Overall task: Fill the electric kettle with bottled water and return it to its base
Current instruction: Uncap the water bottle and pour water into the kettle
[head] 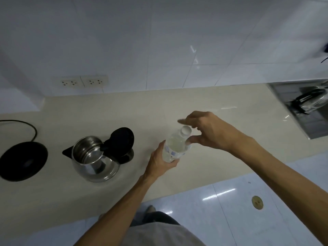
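The left hand (pixel 160 161) grips a clear plastic water bottle (pixel 174 146) above the beige counter (pixel 159 107). The right hand (pixel 211 132), fingers spread, hovers over its white cap (pixel 186 130), apparently unscrewing it. At left sits the open steel kettle (pixel 94 157), off its round black base (pixel 23 160). Pouring comes next.

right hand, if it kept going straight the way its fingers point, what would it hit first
The right hand points left and slightly down at the cap of the bottle held in the left hand. It would probably meet the cap first, though depth is hard to judge.
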The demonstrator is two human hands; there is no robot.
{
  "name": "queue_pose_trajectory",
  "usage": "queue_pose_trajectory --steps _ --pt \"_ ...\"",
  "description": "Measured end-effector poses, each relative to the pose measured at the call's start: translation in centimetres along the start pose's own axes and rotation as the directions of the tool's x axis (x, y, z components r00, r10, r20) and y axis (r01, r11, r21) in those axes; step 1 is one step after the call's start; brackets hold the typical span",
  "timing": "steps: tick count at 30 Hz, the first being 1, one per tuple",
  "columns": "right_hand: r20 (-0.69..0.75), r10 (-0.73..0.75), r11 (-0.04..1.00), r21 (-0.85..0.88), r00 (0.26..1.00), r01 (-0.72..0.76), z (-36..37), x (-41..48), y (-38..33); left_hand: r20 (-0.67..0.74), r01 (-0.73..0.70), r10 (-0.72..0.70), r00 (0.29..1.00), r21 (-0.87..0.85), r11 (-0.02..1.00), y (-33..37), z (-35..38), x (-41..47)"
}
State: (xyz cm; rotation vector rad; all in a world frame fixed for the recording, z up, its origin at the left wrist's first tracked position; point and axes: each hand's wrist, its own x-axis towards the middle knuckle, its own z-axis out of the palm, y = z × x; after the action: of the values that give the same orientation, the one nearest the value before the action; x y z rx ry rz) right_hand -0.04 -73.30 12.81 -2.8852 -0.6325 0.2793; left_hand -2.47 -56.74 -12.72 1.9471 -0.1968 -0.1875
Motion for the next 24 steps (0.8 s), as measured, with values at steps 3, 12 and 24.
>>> queue_pose_trajectory --steps 3,12,24 --pt "-0.055 0.187 0.969 -0.154 0.981 -0.193 0.5 0.5 -0.9 -0.012 -0.008 0.009 1.0 0.061 0.998 0.1 0.6 0.0" --pt "0.033 -0.089 0.991 -0.096 0.996 0.092 0.4 0.4 -1.0 0.094 0.117 -0.121 0.988 0.044 0.992 -0.3 0.3 0.7" --pt "0.027 0.52 0.817 0.277 0.854 -0.506 11.8 -2.0 6.3 0.105 0.164 -0.16 0.982 -0.025 0.986 -0.8 0.6 0.9"
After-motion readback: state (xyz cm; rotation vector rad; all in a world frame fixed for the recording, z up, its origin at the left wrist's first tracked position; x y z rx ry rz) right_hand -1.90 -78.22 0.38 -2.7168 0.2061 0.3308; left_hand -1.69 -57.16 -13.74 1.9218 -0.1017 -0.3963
